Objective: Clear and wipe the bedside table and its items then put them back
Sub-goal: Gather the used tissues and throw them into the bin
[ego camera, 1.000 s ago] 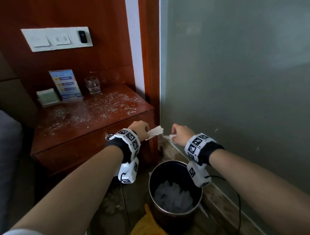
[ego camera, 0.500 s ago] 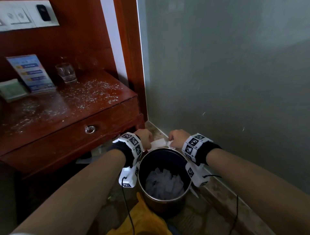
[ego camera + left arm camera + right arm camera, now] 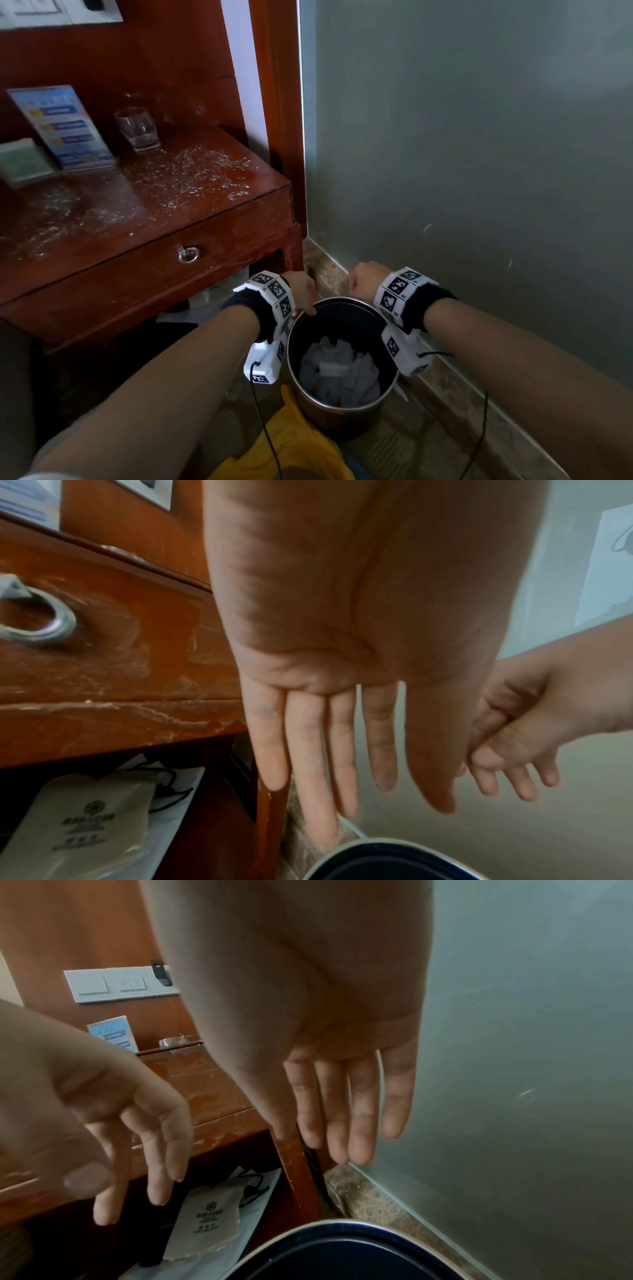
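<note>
Bedside table point(image 3: 144, 219) (white specks litter its top) carries a card point(image 3: 60, 128) and glass point(image 3: 137, 129) at left. Further right, left hand point(image 3: 301, 287) and right hand point(image 3: 363, 281) hang empty, fingers straight, over the bin point(image 3: 342, 416).

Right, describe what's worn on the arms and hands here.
Both forearms are bare, with no sleeves or gloves. Each wrist carries a black wristband under a white blocky band printed with black-and-white square markers. A white camera box with the same markers hangs under each wrist, and a thin black cable trails back from it. The left hand and right hand are bare.
</note>
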Motion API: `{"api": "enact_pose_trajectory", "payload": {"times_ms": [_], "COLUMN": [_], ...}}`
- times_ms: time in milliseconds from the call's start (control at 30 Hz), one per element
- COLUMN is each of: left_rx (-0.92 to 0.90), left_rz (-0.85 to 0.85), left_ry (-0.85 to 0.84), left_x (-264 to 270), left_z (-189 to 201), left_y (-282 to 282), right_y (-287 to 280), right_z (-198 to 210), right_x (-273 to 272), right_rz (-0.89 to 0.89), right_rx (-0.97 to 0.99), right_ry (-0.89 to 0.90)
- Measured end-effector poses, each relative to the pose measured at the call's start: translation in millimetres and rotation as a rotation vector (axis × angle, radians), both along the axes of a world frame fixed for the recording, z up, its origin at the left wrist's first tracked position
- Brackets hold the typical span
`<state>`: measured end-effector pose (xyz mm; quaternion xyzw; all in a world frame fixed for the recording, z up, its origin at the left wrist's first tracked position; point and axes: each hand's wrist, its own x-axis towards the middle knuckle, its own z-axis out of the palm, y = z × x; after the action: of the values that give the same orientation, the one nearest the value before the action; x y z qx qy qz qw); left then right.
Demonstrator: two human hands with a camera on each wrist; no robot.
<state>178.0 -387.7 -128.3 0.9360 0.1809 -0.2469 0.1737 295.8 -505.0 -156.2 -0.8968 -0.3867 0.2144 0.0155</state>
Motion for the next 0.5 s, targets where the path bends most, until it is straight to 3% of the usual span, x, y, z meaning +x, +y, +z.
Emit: {"api": "enact_pose_trajectory", "payload": {"times_ms": [500], "left_rx": [0.029], "left_rz": [0.256], "left_ry": [-0.301], "left_x": [-44.4], "left_z": [49.9], "left_y": [63.4], "right_y": [49.3], "right_z": [59.6], "right_x": [-25.3], "right_rz": [0.138], "right_rx": [0.138], "right_ry": [-0.034]}}
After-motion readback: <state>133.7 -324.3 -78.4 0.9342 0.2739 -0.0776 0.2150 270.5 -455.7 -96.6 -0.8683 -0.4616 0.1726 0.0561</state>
